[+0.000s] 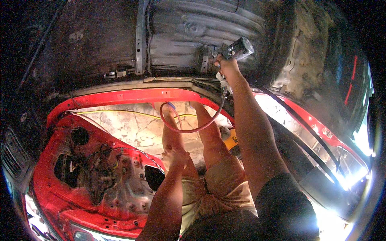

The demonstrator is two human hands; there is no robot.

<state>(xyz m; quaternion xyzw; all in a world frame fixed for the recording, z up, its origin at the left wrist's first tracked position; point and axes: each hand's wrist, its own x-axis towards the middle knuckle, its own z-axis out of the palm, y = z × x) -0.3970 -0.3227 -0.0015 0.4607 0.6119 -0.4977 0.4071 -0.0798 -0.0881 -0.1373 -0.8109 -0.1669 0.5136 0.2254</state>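
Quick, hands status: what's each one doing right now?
Left hand: open, holding nothing, resting on the person's bare left knee.
Right hand: closed around the grey metal spray gun with its red hose.

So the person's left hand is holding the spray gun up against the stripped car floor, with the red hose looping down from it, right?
Not quite. The head view shows the right hand holding the spray gun up against the stripped car floor, red hose looping down from it. The left hand rests on the knee.

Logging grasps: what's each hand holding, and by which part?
Right hand: spray gun, gripped by its handle. Left hand: holds nothing, resting on the knee.
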